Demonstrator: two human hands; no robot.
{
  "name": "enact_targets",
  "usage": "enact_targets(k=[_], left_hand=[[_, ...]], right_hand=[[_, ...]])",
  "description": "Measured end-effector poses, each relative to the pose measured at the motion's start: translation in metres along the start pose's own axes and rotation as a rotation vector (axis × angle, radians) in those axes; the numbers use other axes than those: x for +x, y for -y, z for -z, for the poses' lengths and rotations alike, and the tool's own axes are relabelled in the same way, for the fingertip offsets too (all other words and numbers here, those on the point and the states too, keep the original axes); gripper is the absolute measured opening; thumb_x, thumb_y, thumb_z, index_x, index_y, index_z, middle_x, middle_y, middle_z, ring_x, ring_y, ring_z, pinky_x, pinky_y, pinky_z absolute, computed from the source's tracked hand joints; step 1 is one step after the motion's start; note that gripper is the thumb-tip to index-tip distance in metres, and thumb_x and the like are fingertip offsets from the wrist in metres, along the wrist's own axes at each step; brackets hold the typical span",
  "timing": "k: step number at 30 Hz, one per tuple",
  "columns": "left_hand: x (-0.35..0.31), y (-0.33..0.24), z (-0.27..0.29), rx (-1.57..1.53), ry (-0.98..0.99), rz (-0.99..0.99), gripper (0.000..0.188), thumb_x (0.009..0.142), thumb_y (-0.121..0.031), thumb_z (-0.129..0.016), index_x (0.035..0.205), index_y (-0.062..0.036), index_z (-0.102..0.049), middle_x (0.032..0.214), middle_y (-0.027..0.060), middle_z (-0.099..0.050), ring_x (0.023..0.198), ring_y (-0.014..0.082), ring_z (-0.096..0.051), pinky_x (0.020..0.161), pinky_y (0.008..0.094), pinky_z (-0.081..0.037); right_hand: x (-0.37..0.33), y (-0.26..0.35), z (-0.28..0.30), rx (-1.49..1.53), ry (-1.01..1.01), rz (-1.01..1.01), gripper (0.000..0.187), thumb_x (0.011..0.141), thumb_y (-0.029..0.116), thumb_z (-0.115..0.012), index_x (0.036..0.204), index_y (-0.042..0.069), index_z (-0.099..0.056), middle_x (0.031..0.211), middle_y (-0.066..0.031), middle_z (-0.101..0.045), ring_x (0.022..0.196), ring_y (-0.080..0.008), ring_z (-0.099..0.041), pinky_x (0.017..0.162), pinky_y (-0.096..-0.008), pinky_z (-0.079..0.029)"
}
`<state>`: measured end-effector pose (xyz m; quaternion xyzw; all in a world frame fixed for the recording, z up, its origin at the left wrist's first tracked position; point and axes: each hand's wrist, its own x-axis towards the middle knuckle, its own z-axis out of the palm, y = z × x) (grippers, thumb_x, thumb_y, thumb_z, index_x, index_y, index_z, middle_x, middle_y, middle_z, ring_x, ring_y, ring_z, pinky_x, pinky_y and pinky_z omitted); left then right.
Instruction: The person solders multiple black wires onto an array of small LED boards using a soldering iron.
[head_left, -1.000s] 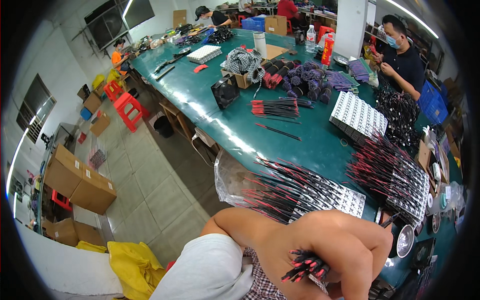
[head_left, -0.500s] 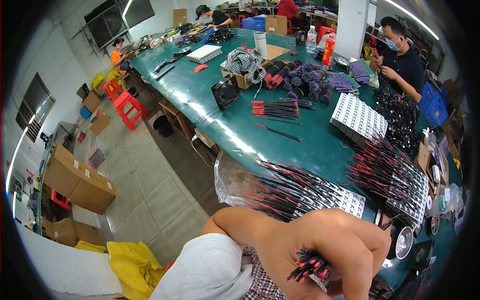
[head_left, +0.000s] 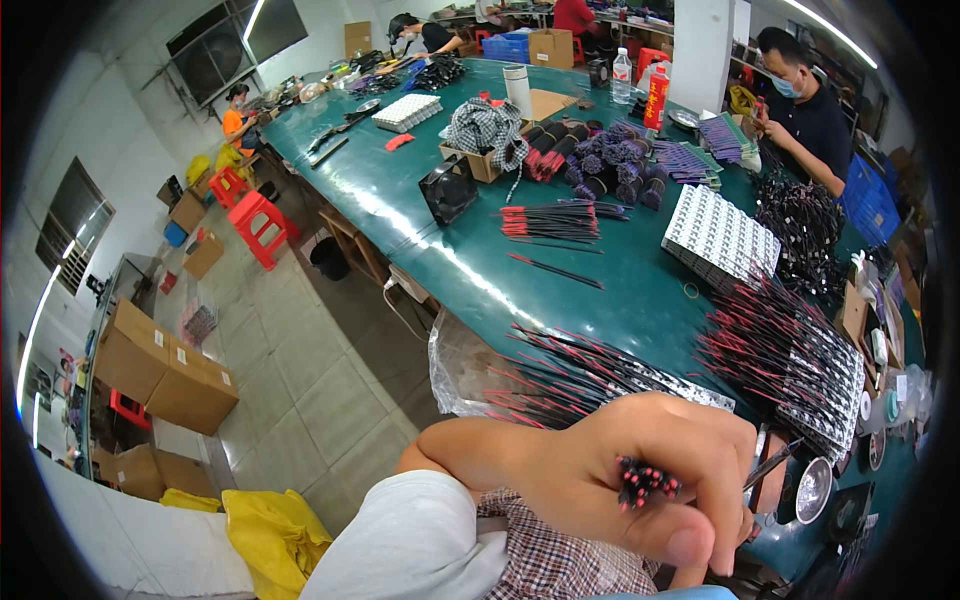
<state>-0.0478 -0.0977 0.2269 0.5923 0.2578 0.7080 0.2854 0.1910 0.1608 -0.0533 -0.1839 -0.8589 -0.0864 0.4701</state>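
Note:
My left hand (head_left: 655, 440) is closed around a bundle of black wires (head_left: 645, 484), their red tips bunched and facing up at me. Only a bit of my right hand (head_left: 744, 527) shows, low behind the left one; its fingers are mostly hidden. A slim dark pointed tool (head_left: 772, 464) rises beside it, and I cannot tell whether that hand holds it. Just beyond my left hand, loose red-tipped black wires (head_left: 560, 378) lie across a white grid-patterned tray (head_left: 690, 390). To the right, a thicker heap of such wires (head_left: 765, 335) covers another white tray (head_left: 835, 385).
A small metal bowl (head_left: 813, 490) stands at the right on the green table (head_left: 470, 265). Farther off are a stacked white tray (head_left: 720, 235), a black fan (head_left: 449, 188), purple wire bundles (head_left: 610, 165) and a bottle (head_left: 621, 77). A masked co-worker (head_left: 800, 120) sits at far right.
My left hand has turned and shifted so its thumb and curled fingers now show around the wire bundle. My right hand has dropped mostly behind it. The view has tilted slightly.

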Motion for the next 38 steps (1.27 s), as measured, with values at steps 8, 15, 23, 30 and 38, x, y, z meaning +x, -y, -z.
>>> enact_targets(k=[8, 15, 23, 30, 38], left_hand=[[0.004, 0.020, 0.004, 0.176, -0.089, 0.048, 0.028, 0.100, -0.029, -0.064, 0.091, -0.0029, -0.070, 0.084, 0.0058, -0.066, 0.077, 0.0201, -0.061, 0.069, 0.0320, -0.046], [-0.001, 0.053, 0.014, 0.573, -0.100, 0.282, 0.014, 0.091, -0.014, -0.073, 0.097, -0.0029, -0.066, 0.086, 0.0098, -0.063, 0.076, 0.0252, -0.062, 0.067, 0.0356, -0.048], [-0.039, 0.127, 0.019, 1.145, 0.011, 0.470, 0.033, 0.079, -0.024, -0.078, 0.098, -0.0057, -0.059, 0.089, 0.0098, -0.059, 0.079, 0.0317, -0.067, 0.066, 0.0419, -0.053], [-0.070, 0.184, 0.020, 1.441, 0.086, 0.569, 0.032, 0.073, -0.020, -0.080, 0.091, -0.0025, -0.060, 0.083, 0.0110, -0.061, 0.069, 0.0280, -0.069, 0.057, 0.0383, -0.056], [-0.096, 0.226, 0.021, 1.354, 0.166, 0.695, 0.029, 0.073, -0.019, -0.079, 0.090, -0.0023, -0.061, 0.083, 0.0142, -0.065, 0.071, 0.0320, -0.070, 0.061, 0.0430, -0.057]], right_hand=[[0.003, 0.002, 0.001, 0.028, 0.001, 0.029, 0.033, 0.086, 0.018, -0.073, 0.108, -0.003, -0.058, 0.097, -0.0191, -0.063, 0.086, -0.0382, -0.063, 0.077, -0.0482, -0.051], [0.003, 0.003, 0.002, 0.013, 0.001, 0.009, 0.039, 0.084, 0.020, -0.074, 0.111, -0.003, -0.058, 0.098, -0.0204, -0.063, 0.088, -0.0403, -0.062, 0.079, -0.0492, -0.051], [-0.004, -0.001, 0.000, 0.008, 0.023, -0.036, 0.038, 0.087, 0.020, -0.072, 0.113, -0.004, -0.057, 0.102, -0.0232, -0.061, 0.092, -0.0417, -0.062, 0.084, -0.0499, -0.051], [-0.010, -0.008, -0.005, 0.014, -0.046, 0.008, 0.038, 0.086, 0.020, -0.071, 0.111, -0.005, -0.058, 0.101, -0.0234, -0.062, 0.089, -0.0409, -0.062, 0.083, -0.0506, -0.051], [-0.031, -0.024, -0.005, -0.017, 0.061, -0.016, 0.043, 0.085, 0.019, -0.072, 0.118, -0.005, -0.056, 0.108, -0.0253, -0.061, 0.096, -0.0416, -0.061, 0.088, -0.0528, -0.049]])
